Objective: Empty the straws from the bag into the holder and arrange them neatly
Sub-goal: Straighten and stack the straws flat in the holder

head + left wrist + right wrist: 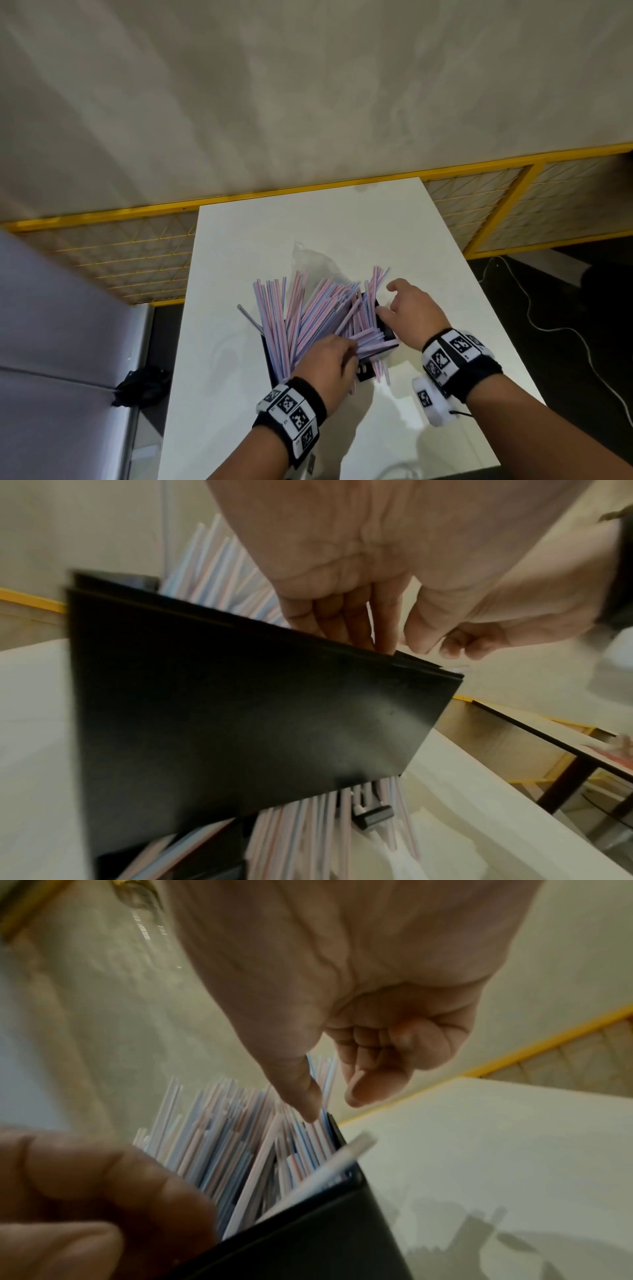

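Dozens of striped straws (308, 315) sit fanned and crossed in the black holder (387, 329) on the white desk (445, 260), several poking out through the holder's near bottom edge. The clear bag (310, 255) lies slack on the desk behind. Your left hand (327, 363) has its fingers down among the straws at the near side; whether they pinch any I cannot tell. Your right hand (411, 308) is relaxed, thumb at the holder's right rim, holding nothing. Push the bundle sideways too hard and the light holder may tip or slide, and crossed straws could bend or spill over the rim onto the desk
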`<action>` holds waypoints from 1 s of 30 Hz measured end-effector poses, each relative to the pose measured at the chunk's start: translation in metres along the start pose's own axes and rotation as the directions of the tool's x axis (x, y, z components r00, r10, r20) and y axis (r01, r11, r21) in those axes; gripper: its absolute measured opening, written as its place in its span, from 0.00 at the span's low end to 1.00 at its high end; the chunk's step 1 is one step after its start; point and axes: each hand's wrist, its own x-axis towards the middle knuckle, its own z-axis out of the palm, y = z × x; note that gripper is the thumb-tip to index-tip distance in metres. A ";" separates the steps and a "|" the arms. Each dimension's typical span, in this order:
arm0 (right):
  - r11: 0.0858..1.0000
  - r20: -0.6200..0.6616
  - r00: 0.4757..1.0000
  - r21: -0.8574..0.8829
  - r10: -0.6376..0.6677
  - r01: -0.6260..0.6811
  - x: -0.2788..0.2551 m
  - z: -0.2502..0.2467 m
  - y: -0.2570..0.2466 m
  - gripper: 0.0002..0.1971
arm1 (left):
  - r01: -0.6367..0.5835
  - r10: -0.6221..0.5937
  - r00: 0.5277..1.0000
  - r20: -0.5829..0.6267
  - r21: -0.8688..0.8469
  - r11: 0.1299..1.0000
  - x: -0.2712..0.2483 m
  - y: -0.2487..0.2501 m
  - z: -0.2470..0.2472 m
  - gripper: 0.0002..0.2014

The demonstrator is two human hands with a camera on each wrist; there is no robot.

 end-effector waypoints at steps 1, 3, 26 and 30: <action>0.999 0.018 1.000 0.032 -0.009 0.009 0.004 0.002 0.001 0.23 | 0.007 -0.007 1.000 0.018 -0.003 1.000 0.006 0.005 0.003 0.17; 0.997 0.048 0.998 0.071 -0.040 0.037 0.012 0.006 0.001 0.19 | 0.049 -0.049 0.998 0.049 -0.012 0.999 0.019 0.016 0.008 0.18; 0.956 0.152 0.953 -0.095 -0.262 0.278 0.002 0.024 -0.034 0.04 | 0.307 -0.327 0.913 -0.244 -0.117 0.944 0.026 0.004 -0.028 0.08; 0.945 0.193 0.950 -0.175 -0.243 0.277 0.000 0.028 -0.042 0.09 | 0.386 -0.401 0.890 -0.215 -0.110 0.916 0.028 0.001 -0.022 0.08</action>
